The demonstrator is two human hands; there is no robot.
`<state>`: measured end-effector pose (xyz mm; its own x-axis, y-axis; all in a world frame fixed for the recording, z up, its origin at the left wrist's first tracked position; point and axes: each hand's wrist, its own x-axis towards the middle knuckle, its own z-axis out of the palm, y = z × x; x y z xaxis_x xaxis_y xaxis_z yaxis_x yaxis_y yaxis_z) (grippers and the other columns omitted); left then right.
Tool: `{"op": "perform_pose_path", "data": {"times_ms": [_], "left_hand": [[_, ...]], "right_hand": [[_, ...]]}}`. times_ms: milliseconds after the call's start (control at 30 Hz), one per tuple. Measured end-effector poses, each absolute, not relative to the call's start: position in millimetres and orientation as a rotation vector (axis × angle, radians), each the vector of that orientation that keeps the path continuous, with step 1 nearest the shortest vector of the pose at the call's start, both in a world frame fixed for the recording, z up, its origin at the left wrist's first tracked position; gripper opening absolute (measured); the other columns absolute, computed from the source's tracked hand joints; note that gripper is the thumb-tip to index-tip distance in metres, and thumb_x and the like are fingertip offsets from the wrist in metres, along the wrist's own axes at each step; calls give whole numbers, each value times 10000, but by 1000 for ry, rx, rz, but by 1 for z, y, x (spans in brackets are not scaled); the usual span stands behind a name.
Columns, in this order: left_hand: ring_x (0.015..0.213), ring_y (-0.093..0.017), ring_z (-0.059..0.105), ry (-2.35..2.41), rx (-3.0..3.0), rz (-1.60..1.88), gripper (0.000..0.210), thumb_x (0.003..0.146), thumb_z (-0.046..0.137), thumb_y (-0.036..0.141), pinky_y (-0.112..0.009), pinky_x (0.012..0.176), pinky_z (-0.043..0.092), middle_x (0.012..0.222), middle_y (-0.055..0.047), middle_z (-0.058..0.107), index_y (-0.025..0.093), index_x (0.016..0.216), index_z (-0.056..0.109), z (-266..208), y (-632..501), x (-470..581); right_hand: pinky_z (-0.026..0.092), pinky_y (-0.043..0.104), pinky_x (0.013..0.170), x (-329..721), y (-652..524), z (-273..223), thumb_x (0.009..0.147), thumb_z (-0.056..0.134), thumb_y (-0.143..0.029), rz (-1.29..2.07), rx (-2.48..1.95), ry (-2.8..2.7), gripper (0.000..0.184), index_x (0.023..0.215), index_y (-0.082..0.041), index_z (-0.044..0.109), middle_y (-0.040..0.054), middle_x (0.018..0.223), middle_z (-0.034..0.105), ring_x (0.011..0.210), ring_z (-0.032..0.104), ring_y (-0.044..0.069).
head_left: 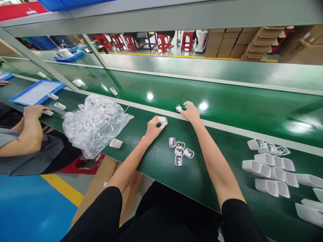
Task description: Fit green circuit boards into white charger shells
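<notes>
My left hand (153,130) is closed around a white plastic housing (163,121) above the green bench. My right hand (190,112) reaches over the green belt, its white-covered thumb and forefinger apart. A small circuit board (177,107) with metal pins is at the thumb tip; whether it is touched I cannot tell. Below and between my arms, several white housings with circuit parts inside, such as this housing (178,160), sit in a loose cluster. To the left, one white housing (116,143) lies on its side near the bench edge.
A clear plastic bag (96,121) full of white parts lies on the left. Beyond it, another person's hand (36,111) is at the bench near a blue-rimmed tray (37,92). Several white housings (266,169) stand in rows at right. A metal shelf beam (161,18) crosses above.
</notes>
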<state>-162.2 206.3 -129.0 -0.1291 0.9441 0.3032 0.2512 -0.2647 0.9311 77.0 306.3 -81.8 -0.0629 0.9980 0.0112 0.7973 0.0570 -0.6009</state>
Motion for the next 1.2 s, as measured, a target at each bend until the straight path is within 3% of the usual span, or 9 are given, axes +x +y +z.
{"op": "perform_pose_path", "data": {"times_ms": [67, 200, 333, 467, 600, 733, 933, 1200], "left_hand": [[1030, -232, 749, 1343, 1456, 1441, 187, 745, 1005, 299, -377, 1012, 613, 1027, -67, 793, 245, 773, 828, -128, 205, -162], [1074, -266, 789, 1297, 1243, 1469, 301, 690, 1061, 357, -413, 995, 659, 1083, -79, 815, 230, 843, 836, -129, 203, -163], [1126, -297, 830, 1174, 855, 1517, 389, 807, 1003, 516, -446, 946, 713, 1174, -77, 847, 240, 994, 803, -127, 197, -169], [1302, -271, 811, 919, 406, 1492, 289, 935, 926, 415, -356, 1069, 715, 1251, -57, 857, 240, 1130, 804, -118, 190, -169], [1240, -247, 845, 865, 279, 1421, 238, 1012, 864, 376, -309, 1059, 731, 1230, -61, 873, 216, 1183, 817, -107, 185, -164], [1140, -224, 875, 817, 186, 1377, 228, 1064, 820, 362, -256, 994, 740, 1199, -87, 881, 175, 1195, 827, -100, 181, -161], [1265, -264, 849, 851, 130, 1413, 293, 1084, 802, 383, -298, 1070, 734, 1229, -107, 878, 168, 1282, 817, -96, 184, -160], [1382, -274, 793, 896, 204, 1480, 165, 1044, 831, 284, -288, 1102, 713, 1272, -138, 848, 160, 1149, 807, -110, 203, -167]], "right_hand": [[535, 448, 944, 52, 329, -86, 979, 790, -512, 608, -1801, -1956, 494, 1315, -163, 690, 219, 1390, 734, 1155, 728, 357], [525, 434, 955, 33, 350, -93, 941, 796, -354, 600, -1708, -2048, 296, 1179, -190, 733, 180, 1334, 766, 1103, 733, 329], [530, 421, 943, 61, 335, -100, 1017, 669, -422, 516, -1618, -2005, 328, 1257, -204, 718, 143, 1249, 795, 1089, 724, 310], [514, 437, 882, 109, 283, -113, 973, 694, -461, 279, -1565, -2104, 316, 1191, -236, 737, 120, 1154, 795, 940, 714, 308], [514, 438, 852, 148, 234, -129, 1009, 654, -505, 196, -1539, -2179, 284, 1112, -248, 718, 102, 1026, 762, 852, 675, 296], [529, 462, 903, 164, 219, -142, 1039, 625, -521, 113, -1554, -2146, 282, 1066, -253, 706, 103, 970, 734, 927, 694, 329], [536, 494, 970, 163, 221, -146, 1061, 605, -525, 66, -1528, -2184, 291, 1088, -257, 717, 113, 1012, 748, 983, 707, 358], [542, 508, 1017, 164, 222, -145, 1066, 629, -534, 89, -1502, -2198, 339, 1182, -232, 730, 127, 1073, 771, 1021, 725, 362]]}}
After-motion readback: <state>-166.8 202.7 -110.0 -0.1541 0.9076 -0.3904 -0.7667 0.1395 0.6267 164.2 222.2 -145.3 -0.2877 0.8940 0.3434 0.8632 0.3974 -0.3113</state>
